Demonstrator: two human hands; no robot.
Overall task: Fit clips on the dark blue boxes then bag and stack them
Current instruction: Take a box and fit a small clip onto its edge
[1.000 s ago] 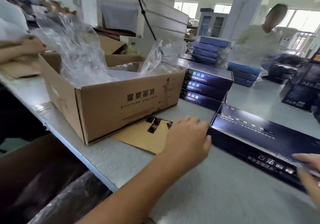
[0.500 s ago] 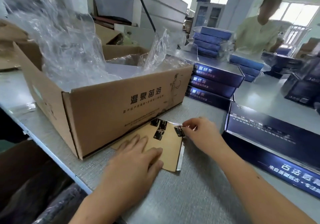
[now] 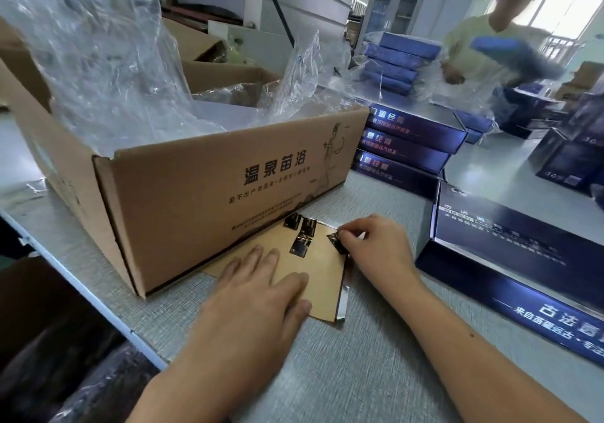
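Black glossy clip (image 3: 336, 242), at frame centre, is pinched by the right hand (image 3: 376, 246) over a tan card sheet (image 3: 322, 279); the left hand (image 3: 258, 295) presses flat on it. Beside: brown carton (image 3: 228, 190) printed "温泉苗浴", and a dark blue box (image 3: 523, 259) at right on the grey tabletop (image 3: 376, 373).

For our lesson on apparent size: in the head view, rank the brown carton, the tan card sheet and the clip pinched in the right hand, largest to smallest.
1. Brown carton, largest by far.
2. Tan card sheet, partly covered by the left hand.
3. Clip pinched by the right hand, smallest.
All lie at similar nearness, so the order is safe.
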